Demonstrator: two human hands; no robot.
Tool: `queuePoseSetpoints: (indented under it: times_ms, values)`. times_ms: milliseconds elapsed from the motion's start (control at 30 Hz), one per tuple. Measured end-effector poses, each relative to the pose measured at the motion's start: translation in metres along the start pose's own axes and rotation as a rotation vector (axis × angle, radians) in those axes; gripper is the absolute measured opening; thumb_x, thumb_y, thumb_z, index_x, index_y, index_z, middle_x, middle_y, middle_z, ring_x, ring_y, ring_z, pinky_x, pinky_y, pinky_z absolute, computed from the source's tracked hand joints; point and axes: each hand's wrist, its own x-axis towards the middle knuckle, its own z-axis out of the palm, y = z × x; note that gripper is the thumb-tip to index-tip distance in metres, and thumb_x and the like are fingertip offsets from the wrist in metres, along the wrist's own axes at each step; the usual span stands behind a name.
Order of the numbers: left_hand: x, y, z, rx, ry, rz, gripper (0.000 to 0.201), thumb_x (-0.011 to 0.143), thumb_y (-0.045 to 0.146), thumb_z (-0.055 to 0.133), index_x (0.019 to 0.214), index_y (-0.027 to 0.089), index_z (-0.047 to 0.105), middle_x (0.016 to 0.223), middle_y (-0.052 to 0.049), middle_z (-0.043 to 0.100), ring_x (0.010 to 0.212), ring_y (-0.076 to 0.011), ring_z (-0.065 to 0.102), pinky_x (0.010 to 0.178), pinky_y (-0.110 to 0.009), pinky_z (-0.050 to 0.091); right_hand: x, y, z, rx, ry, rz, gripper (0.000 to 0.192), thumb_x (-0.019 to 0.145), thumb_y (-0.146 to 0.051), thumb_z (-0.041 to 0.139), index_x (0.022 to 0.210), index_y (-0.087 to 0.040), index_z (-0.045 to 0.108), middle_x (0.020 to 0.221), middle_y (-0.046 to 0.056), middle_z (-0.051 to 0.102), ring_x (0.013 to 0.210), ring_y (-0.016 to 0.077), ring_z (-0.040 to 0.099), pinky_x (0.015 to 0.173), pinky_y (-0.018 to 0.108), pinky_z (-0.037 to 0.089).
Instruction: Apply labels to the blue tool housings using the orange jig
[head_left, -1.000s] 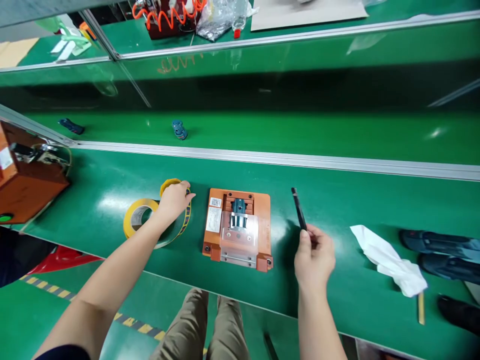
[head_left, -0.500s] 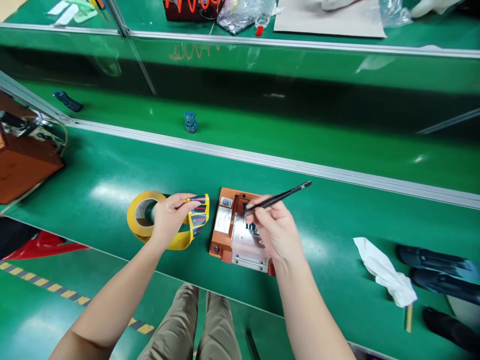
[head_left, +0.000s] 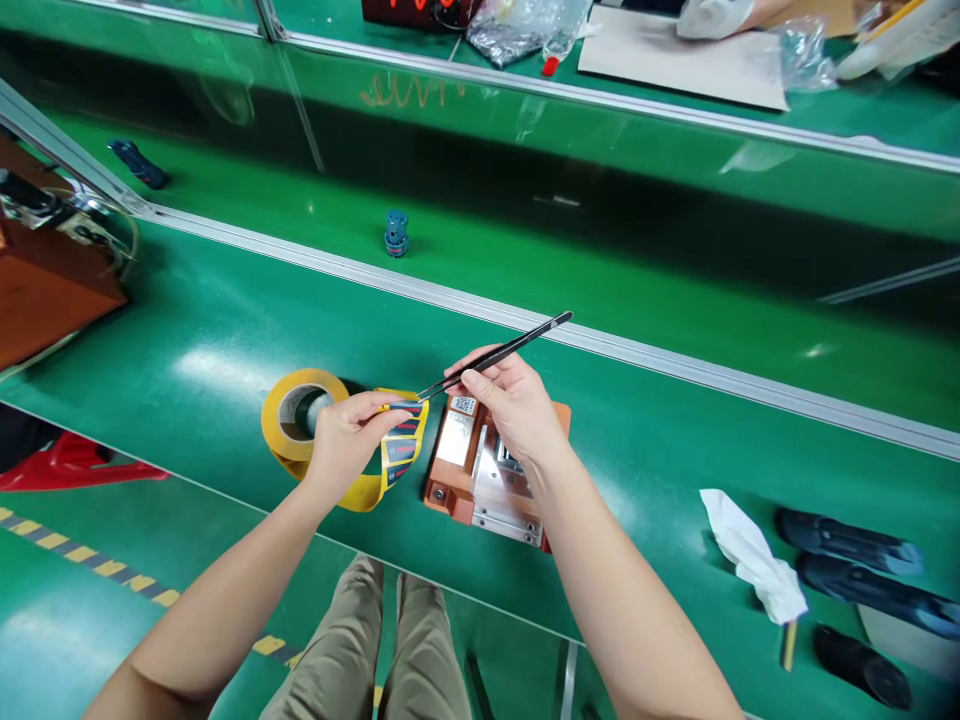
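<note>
My left hand (head_left: 349,435) pinches the loose end of a yellow label strip (head_left: 403,450) bearing dark blue labels. That strip runs back to a yellow roll (head_left: 281,405) standing just left of the hand. Black tweezers (head_left: 517,343) are held in my right hand (head_left: 510,400), their tips at the top label beside my left fingers. Whether the tips grip the label I cannot tell. Below my right hand lies an orange fixture (head_left: 448,498) with a clear and metal plate; the hand and forearm hide part of it.
A metal rail (head_left: 330,268) crosses behind the work surface. Beyond it stand a small blue part (head_left: 397,234) and a dark part (head_left: 138,164). To the right lie a white cloth (head_left: 754,560) and black tool housings (head_left: 847,542). An orange machine (head_left: 52,290) stands at left.
My right hand has moved left from over the fixture, bringing the tweezer tips to the label strip. My left hand keeps its pinch on the strip. The view has shifted slightly.
</note>
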Motion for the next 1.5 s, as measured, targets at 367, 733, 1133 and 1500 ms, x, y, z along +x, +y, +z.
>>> queuePoseSetpoints:
  times_ms: [367, 733, 1133, 1500]
  values:
    - [-0.002, 0.001, 0.001, 0.169, 0.023, 0.079, 0.017, 0.075, 0.032, 0.079, 0.063, 0.020, 0.073, 0.062, 0.003, 0.067, 0.059, -0.0126, 0.056, 0.055, -0.022, 0.045, 0.000, -0.005, -0.004, 0.031, -0.015, -0.003, 0.032, 0.076, -0.041, 0.084, 0.095, -0.023, 0.065, 0.091, 0.000, 0.074, 0.083, 0.0138, 0.070, 0.082, 0.032, 0.062]
    - [0.001, 0.013, 0.017, 0.185, 0.024, 0.040, 0.009, 0.074, 0.031, 0.078, 0.074, 0.022, 0.080, 0.075, 0.001, 0.078, 0.069, -0.0159, 0.069, 0.061, -0.023, 0.053, -0.003, -0.009, -0.019, 0.076, -0.014, -0.009, 0.032, 0.076, -0.040, 0.084, 0.094, -0.022, 0.065, 0.090, 0.000, 0.073, 0.081, 0.0128, 0.070, 0.081, 0.030, 0.061]
    - [0.001, 0.015, 0.028, 0.139, 0.019, -0.025, 0.022, 0.073, 0.041, 0.081, 0.077, 0.020, 0.079, 0.076, -0.001, 0.078, 0.070, -0.0174, 0.070, 0.062, -0.024, 0.054, -0.006, -0.012, -0.027, 0.048, 0.011, -0.044, 0.033, 0.076, -0.043, 0.084, 0.094, -0.022, 0.065, 0.091, 0.001, 0.074, 0.083, 0.0149, 0.070, 0.085, 0.034, 0.061]
    - [0.006, 0.017, 0.030, 0.599, -0.017, 0.129, 0.039, 0.094, 0.050, 0.056, 0.103, 0.019, 0.077, 0.097, -0.008, 0.080, 0.085, -0.0248, 0.074, 0.073, -0.030, 0.054, -0.017, -0.010, -0.031, -0.030, 0.070, -0.074, 0.031, 0.079, -0.044, 0.081, 0.092, -0.022, 0.063, 0.086, 0.001, 0.074, 0.077, 0.0158, 0.071, 0.079, 0.034, 0.061]
